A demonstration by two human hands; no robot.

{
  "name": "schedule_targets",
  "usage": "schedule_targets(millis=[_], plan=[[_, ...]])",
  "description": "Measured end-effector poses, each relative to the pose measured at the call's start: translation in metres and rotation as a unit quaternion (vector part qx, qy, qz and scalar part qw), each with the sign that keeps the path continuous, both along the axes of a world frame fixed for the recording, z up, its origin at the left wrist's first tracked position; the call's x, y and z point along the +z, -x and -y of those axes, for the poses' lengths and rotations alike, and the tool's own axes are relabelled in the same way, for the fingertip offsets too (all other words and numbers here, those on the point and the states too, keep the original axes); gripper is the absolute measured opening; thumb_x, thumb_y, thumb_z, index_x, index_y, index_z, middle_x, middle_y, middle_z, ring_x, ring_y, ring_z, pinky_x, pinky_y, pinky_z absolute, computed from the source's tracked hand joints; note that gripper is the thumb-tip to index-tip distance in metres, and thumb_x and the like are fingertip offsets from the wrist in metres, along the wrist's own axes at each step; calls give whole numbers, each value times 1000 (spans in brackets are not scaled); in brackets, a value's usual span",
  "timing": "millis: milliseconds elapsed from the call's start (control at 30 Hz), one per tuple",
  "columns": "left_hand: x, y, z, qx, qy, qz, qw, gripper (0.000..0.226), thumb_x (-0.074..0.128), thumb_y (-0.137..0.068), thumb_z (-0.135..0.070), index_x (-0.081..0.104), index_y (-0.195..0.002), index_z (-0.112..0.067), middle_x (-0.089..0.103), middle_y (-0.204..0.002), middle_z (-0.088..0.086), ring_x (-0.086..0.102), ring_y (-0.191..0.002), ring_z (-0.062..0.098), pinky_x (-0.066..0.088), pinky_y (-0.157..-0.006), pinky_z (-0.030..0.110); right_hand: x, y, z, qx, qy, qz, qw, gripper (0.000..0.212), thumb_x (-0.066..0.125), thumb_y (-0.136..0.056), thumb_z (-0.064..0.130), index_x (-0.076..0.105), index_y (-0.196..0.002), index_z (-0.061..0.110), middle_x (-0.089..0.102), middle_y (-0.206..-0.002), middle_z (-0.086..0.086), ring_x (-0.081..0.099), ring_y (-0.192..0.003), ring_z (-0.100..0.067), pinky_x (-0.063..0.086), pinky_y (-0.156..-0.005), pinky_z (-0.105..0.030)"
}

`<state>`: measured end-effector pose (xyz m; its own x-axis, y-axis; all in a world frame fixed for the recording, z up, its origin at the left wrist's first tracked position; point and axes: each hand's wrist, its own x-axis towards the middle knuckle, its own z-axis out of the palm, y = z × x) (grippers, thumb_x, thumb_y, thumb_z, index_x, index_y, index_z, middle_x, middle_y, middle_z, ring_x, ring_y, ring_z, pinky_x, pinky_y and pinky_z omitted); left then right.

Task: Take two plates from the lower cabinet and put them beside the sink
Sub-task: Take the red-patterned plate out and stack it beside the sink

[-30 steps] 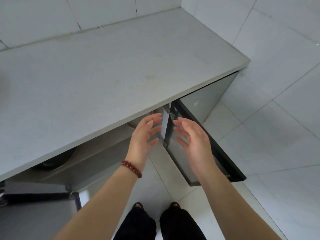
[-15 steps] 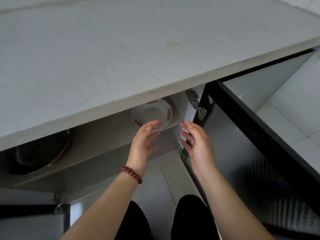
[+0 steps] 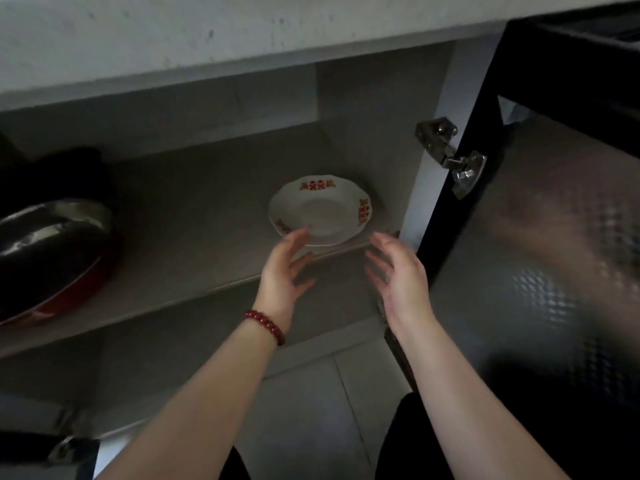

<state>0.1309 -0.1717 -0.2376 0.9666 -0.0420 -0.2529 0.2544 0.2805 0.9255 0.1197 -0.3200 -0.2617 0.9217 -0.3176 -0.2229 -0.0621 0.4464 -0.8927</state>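
- At the front edge of the cabinet shelf (image 3: pixel 194 216), the left hand (image 3: pixel 282 271) is spread, fingertips touching the plate's near rim.
- The right hand (image 3: pixel 398 271) is spread, holding nothing, just right of the plate.
- The plate (image 3: pixel 320 211) lies near the shelf's front right corner, between both hands.

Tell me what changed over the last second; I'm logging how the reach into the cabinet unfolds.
The view dropped below the countertop, so the shelf now shows. Both hands moved forward into the cabinet: the left hand now reaches the near rim of the white plate, and the right hand hovers open beside it. Nothing is gripped yet. The plate, the pan and the open door stayed put.
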Motion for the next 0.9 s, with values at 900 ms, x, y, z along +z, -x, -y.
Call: schedule_targets(millis=[900], plan=[[-31,-49,-24,-12,122,-47,991,73,21,-82,-71,42,-137,-28,40,-146,8,40,-130,29,27,-104,54,-35,-53,-16,24,-40,-11,999,45,46,-93,33,41,-136,22,49,-138,-4,46,-125,-20,41,-100,-42]])
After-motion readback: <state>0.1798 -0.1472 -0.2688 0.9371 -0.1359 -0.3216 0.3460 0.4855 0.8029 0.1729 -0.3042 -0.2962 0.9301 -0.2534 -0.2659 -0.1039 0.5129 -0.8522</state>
